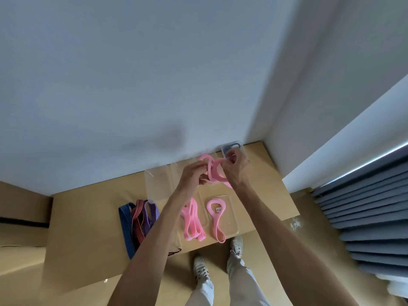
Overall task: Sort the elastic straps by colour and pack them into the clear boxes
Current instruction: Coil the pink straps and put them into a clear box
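Both my hands hold one pink elastic strap up above the table, looped into coils. My left hand grips its left side and my right hand pinches its right side. Below them a clear box holds another pink strap whose end hangs over the front rim. Beside it lie more pink straps on the table. A blue strap, a red one and a purple one lie in a heap at the left.
A clear box with a dark strap inside stands at the table's back right corner by the wall. Another clear box or lid lies behind my left arm. The table is light wood. My shoes stand below its front edge; grey blinds hang at the right.
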